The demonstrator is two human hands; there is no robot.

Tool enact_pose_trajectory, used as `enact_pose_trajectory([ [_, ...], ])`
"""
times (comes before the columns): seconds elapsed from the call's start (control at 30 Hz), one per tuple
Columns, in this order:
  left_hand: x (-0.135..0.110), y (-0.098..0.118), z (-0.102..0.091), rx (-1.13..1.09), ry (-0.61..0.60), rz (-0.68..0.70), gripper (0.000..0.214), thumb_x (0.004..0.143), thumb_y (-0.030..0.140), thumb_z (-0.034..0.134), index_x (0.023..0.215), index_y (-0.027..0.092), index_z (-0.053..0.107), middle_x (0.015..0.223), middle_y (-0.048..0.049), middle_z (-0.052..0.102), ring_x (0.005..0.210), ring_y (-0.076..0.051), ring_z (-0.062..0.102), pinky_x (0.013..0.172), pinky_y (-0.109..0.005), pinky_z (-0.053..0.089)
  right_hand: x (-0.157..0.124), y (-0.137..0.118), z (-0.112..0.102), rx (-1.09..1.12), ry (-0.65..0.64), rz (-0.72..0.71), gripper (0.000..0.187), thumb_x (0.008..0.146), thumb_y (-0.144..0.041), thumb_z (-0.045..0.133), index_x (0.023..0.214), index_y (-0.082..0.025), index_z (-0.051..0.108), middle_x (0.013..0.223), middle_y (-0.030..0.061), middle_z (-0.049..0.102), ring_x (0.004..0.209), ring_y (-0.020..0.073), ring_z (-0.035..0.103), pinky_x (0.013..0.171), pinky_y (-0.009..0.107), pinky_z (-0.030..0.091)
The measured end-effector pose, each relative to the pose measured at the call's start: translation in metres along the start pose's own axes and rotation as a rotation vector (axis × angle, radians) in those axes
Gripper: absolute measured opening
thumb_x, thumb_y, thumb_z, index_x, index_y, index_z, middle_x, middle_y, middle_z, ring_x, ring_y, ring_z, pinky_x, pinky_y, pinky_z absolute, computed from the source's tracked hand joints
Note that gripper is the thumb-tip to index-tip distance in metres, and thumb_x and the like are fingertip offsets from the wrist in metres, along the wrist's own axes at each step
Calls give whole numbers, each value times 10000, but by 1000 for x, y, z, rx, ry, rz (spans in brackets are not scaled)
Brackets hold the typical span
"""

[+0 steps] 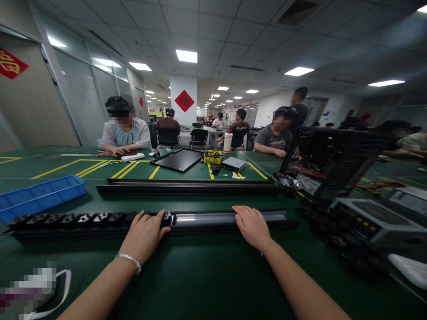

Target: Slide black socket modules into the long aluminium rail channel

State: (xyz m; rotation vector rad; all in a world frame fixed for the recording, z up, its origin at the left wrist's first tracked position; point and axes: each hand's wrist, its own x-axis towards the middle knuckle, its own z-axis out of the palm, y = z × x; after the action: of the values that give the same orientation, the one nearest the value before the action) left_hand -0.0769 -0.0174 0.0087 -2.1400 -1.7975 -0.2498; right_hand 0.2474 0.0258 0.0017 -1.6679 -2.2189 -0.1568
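Observation:
A long black rail [200, 220] lies across the green table in front of me, its left half filled with several small black modules [73, 218]. My left hand [144, 234] rests on the rail at the end of that row, fingers curled over the last module [167, 218]. My right hand [251, 224] lies flat on the bare silvery part of the rail, fingers together and pressing down. A second, empty black rail [187, 187] lies parallel just beyond.
A blue plastic bin [40, 195] sits at the left. An open black computer case [330, 160], a metal bowl [286, 180] and a power supply [363, 215] crowd the right. Other people sit at the far side of the table, beside a dark panel [176, 160].

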Motion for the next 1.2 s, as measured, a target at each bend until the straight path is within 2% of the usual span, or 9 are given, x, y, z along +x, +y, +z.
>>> enact_pose_trajectory([
  [0.23, -1, 1, 3, -4, 28, -7, 482, 854, 393, 458, 1227, 92, 506, 931, -127, 688, 927, -254, 596, 985, -444, 278, 0, 1, 2, 5, 11, -5, 423, 895, -327, 257, 1205, -244, 533, 1244, 13, 555, 1157, 172, 450, 982, 381, 279],
  [0.7, 0, 0, 6, -38, -3, -16, 470, 870, 366, 435, 1260, 107, 476, 961, -120, 685, 940, -249, 587, 984, -447, 275, -1, -1, 0, 19, 0, 6, 428, 899, -334, 250, 1210, -244, 530, 1246, 10, 554, 1162, 176, 448, 990, 390, 273],
  [1.0, -1, 3, -2, -6, -25, -25, 467, 873, 364, 423, 1260, 109, 478, 871, -114, 699, 888, -248, 612, 997, -471, 249, 1, -1, 1, 21, 9, 1, 422, 896, -329, 259, 1203, -243, 536, 1240, 9, 559, 1156, 172, 454, 980, 381, 284],
  [1.2, 0, 2, -1, -34, -34, 15, 472, 879, 353, 403, 1260, 81, 466, 871, -121, 699, 861, -234, 627, 981, -434, 288, 0, 0, 1, 1, 11, -8, 420, 890, -321, 269, 1208, -251, 534, 1243, 22, 557, 1157, 175, 454, 979, 384, 283],
])
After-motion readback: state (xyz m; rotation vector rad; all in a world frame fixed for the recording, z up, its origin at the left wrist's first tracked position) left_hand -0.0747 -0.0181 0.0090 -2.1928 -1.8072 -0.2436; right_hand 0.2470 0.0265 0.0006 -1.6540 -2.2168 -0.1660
